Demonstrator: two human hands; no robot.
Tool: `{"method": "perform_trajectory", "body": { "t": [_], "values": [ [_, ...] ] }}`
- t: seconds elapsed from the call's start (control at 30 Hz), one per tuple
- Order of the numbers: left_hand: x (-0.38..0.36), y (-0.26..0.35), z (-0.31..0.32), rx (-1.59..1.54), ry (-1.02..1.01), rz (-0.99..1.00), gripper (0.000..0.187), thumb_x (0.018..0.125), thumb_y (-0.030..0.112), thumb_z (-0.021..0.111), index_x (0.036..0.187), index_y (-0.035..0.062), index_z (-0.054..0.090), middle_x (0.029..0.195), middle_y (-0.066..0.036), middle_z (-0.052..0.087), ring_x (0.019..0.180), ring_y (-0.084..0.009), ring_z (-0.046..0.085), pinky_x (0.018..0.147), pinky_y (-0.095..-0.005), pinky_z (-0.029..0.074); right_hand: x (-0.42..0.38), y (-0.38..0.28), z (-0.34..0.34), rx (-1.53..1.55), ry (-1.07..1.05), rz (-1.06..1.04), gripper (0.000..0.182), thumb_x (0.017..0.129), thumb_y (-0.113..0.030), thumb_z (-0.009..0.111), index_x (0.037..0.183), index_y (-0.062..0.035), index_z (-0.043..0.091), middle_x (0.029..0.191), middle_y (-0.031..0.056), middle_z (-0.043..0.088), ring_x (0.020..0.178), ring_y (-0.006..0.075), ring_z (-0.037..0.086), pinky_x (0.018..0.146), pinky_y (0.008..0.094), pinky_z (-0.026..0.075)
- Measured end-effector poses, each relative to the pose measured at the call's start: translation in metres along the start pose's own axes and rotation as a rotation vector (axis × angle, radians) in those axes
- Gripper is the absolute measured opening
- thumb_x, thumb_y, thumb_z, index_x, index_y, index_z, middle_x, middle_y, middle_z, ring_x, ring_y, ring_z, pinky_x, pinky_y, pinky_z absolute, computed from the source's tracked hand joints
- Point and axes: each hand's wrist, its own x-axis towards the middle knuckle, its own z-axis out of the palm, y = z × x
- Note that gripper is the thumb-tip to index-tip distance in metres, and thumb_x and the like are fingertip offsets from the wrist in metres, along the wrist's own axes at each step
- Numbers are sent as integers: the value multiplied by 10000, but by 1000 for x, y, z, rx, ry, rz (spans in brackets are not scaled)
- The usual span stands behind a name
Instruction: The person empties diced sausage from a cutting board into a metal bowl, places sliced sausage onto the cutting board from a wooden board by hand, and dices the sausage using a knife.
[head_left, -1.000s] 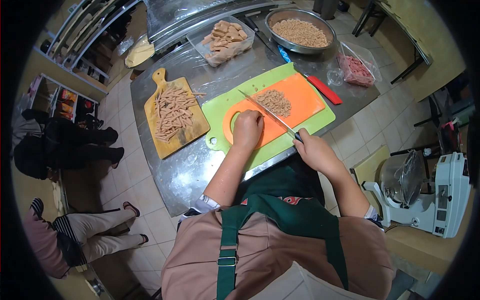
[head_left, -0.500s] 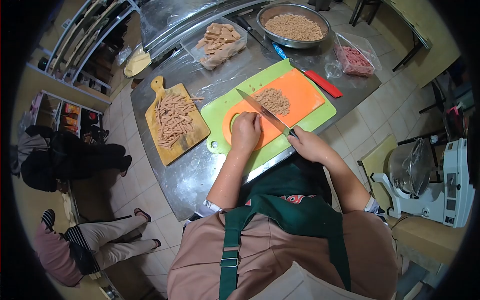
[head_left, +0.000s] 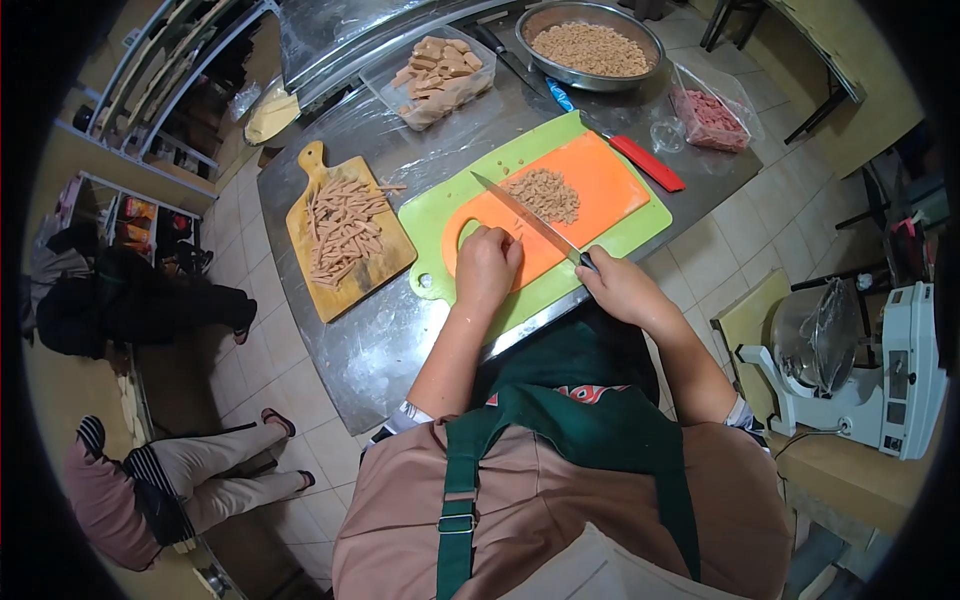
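My right hand (head_left: 625, 288) is wrapped round the dark handle of a kitchen knife (head_left: 535, 219), its blade slanting across the orange cutting board (head_left: 598, 170). Close to the blade on the near side, my left hand (head_left: 487, 266) rests with curled fingers on the board; what lies under them is hidden, though small brown bits show at the fingertips. Beyond the blade is a pile of small diced brown pieces (head_left: 546, 194). A larger green cutting board (head_left: 440, 225) lies beneath the orange one. To the left, a wooden paddle board (head_left: 385, 262) carries many brown strips (head_left: 345, 228).
At the back stand a clear plastic tub (head_left: 428, 85) of brown chunks and a steel bowl (head_left: 590, 82) of diced pieces. A red-handled knife (head_left: 648, 165) lies behind the boards, near a tub of pink meat (head_left: 712, 122). A mixer (head_left: 850, 360) is at right; two people are at left.
The view has shifted slightly. Both hands and the knife keep nearly the same place over the orange board, with the blade moved a little.
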Motion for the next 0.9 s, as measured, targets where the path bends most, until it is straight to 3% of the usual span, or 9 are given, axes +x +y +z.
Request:
{"method": "perform_trajectory", "body": {
  "t": [0.1,0.43,0.63,0.73,0.9],
  "values": [
    [3,-6,-3,26,-37,40,181,761,180,651,745,0,642,706,-134,581,671,-288,586,627,-386,466,-2,-1,0,-51,10,11,304,912,-275,450,980,20,444,833,282,590,821,442,567,719,498,430],
    [12,-1,4,-116,66,-35,140,737,129,664,773,-5,651,715,-159,614,677,-303,600,631,-383,478,-12,-14,0,-183,57,21,285,916,-277,440,949,6,436,773,250,601,767,427,584,690,507,445],
    [16,-4,7,-122,55,-51,143,728,121,662,754,-20,661,690,-168,632,639,-303,619,618,-371,490,-27,-32,2,-300,51,48,259,923,-253,431,957,4,427,737,229,605,757,417,594,688,502,458],
    [16,-8,8,-74,40,-33,188,738,179,675,737,-8,668,650,-139,638,585,-259,616,596,-345,489,-19,-24,15,-310,46,60,252,922,-246,434,958,3,429,730,225,605,753,412,597,684,500,460],
    [16,-4,5,-113,62,-93,192,721,143,661,651,-28,607,641,-174,607,595,-306,596,580,-383,475,-3,-6,9,-223,66,-36,244,920,-246,440,963,-6,432,720,218,607,734,404,603,670,496,466]
  ]
}}
